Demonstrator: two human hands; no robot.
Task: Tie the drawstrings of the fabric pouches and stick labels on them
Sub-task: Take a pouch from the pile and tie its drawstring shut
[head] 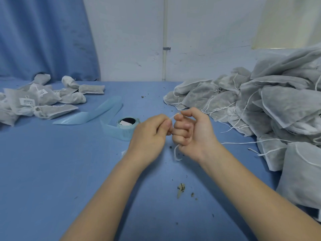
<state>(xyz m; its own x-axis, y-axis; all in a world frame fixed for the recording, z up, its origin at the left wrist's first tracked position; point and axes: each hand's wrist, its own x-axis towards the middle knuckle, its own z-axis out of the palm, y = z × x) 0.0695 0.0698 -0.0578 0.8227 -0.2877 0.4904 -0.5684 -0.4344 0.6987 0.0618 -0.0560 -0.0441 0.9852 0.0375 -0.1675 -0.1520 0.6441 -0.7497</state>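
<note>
Pinching a white drawstring (174, 116) between thumb and forefinger, the left hand (149, 134) is held close against the right hand (192, 130), whose fingers are curled round the same string; a frayed end is seen dangling below it. Both are raised over the blue tabletop (52, 171). Untied pouches (260, 108) are heaped at right, labelled pouches (34, 101) at far left, a label roll (126, 126) just beyond the hands.

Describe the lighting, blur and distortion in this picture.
Head view: soft, even light, only faint shadows under the hands; no glare. Wide-angle bend curves the pouch pile at the right edge. The left hand, right hand and string look slightly soft.
</note>
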